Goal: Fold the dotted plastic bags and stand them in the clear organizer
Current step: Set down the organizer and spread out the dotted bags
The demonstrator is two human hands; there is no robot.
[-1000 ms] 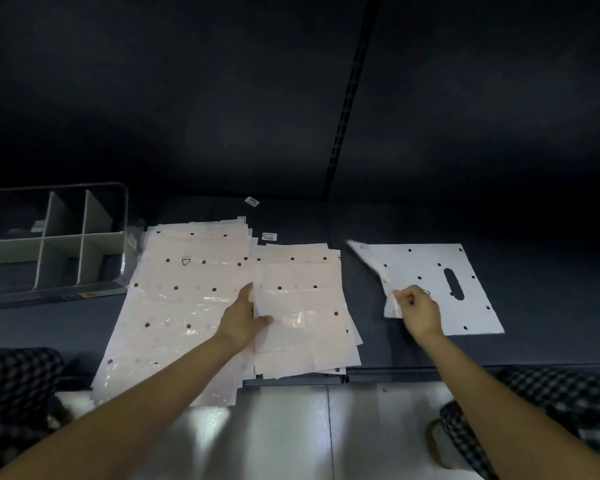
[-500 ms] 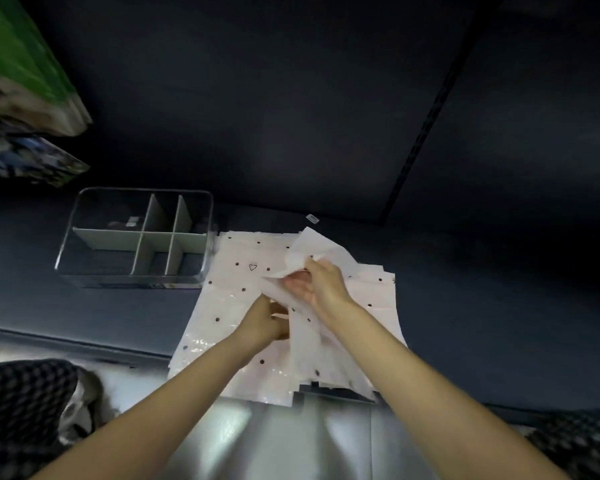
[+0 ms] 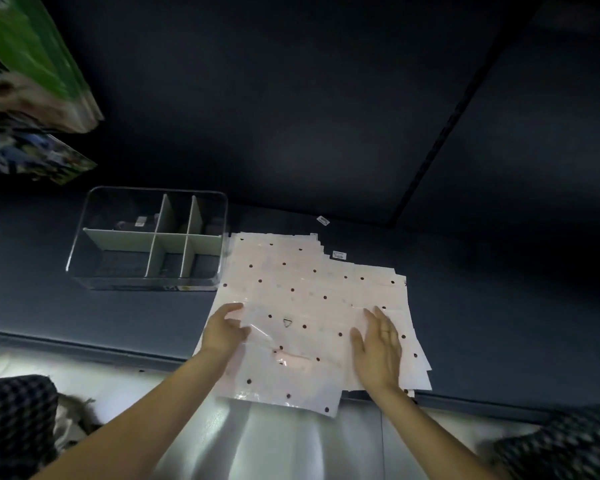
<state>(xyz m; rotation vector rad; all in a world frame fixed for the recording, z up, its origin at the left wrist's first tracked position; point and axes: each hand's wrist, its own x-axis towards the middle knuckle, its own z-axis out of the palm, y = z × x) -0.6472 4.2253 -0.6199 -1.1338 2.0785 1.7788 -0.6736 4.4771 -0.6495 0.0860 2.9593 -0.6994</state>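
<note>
Head view, looking down onto a dark shelf (image 3: 499,323).

Lying flat near the shelf's front edge: a stack of dotted plastic bags (image 3: 302,289), white with small dark dots, its near corner overhanging that edge. Fanning out unevenly toward the right, so hard to count the sheets. Showing a small triangle mark on the top sheet, too small to read.

Resting on the stack's left side: left hand (image 3: 224,332), fingers fairly straight and relaxed, gripping nothing, thumb lying on the top sheet; fingertips partly blurred.

Pressing flat on the stack's right side: right hand (image 3: 378,348), palm down, fingers straight and spread, holding nothing. Both forearms running out of the bottom of the frame.

Standing just beside the stack's far left corner: clear organizer (image 3: 146,282), see-through walls hard to trace against the dark shelf, pale dividers splitting it into several compartments. Holding no bags; a small pale label and dim shapes showing through, unclear whether inside or beneath.

Lying near the back of the shelf, beyond the stack: two small white tags (image 3: 323,220), print unreadable.

Cutting off at the upper left corner of the frame: green packages (image 3: 32,64), blurred.

Peeking in at both bottom corners: checked fabric (image 3: 14,420), mostly cut off.
</note>
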